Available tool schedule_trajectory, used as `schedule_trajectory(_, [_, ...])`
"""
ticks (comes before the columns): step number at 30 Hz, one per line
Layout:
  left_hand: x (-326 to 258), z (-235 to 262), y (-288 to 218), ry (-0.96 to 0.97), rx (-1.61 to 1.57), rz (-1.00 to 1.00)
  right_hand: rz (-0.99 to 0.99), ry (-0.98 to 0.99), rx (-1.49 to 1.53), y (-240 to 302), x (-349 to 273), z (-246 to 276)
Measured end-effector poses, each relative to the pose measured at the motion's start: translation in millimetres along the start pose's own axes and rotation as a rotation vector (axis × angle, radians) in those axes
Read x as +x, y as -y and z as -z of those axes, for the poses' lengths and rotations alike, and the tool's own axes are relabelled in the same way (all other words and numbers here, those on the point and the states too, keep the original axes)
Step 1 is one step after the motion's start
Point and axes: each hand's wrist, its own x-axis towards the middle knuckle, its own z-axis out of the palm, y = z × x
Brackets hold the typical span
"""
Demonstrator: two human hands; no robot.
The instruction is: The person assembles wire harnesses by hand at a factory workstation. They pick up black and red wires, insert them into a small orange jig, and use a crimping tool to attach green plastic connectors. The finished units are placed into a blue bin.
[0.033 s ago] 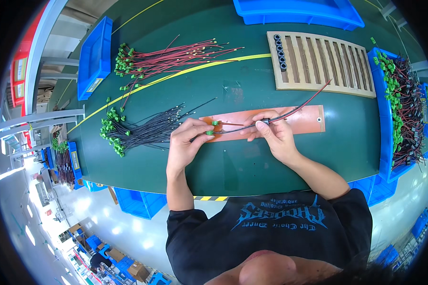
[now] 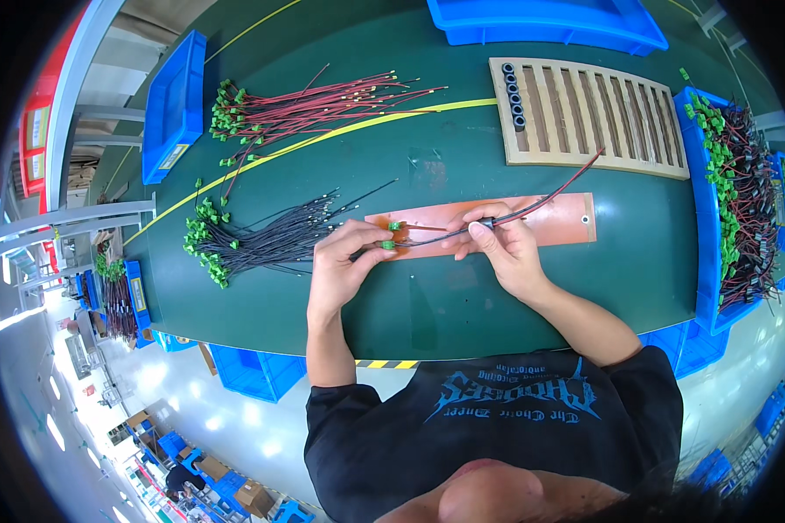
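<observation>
My left hand (image 2: 344,266) pinches a small green connector (image 2: 387,245) on the end of a black wire. Just above it lies a second green connector (image 2: 395,227), on a red wire (image 2: 429,228). Both wires run to my right hand (image 2: 513,259), whose thumb and fingers are closed on them at a short black ring (image 2: 487,223). Past the ring, the red and black wires (image 2: 551,197) stick out up and to the right. Both hands are over an orange-brown strip (image 2: 569,220) on the green table (image 2: 497,305).
Black wires with green connectors (image 2: 253,235) lie left of my left hand; red ones (image 2: 314,103) lie farther back. A slatted wooden rack (image 2: 597,118) holds several black rings (image 2: 514,96). At right, a blue bin (image 2: 711,292) is full of wires. Another blue tray (image 2: 549,24) stands at the back.
My left hand has shifted very slightly right with the green connector. The free wire ends at upper right have dipped a little. My right hand keeps its grip.
</observation>
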Motion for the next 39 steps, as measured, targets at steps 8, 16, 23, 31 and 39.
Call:
schedule_trajectory(8, [3,-13,0,-0.038,0.084,-0.069,0.026,0.013,-0.022,-2,-1,3])
schedule_trajectory(16, [3,-18,1,-0.053,0.211,-0.087,0.101,0.068,-0.13,3,1,0])
schedule_trajectory(23, [10,-16,-20,-0.077,0.459,-0.311,0.049,-0.023,-0.43,6,1,0])
schedule_trajectory(31, [22,-47,-116,0.199,1.505,-1.275,0.287,0.064,-0.869,-2,7,7])
schedule_trajectory(39, [45,-23,-112,0.2,1.543,-0.751,0.03,0.016,-0.644,7,7,-2])
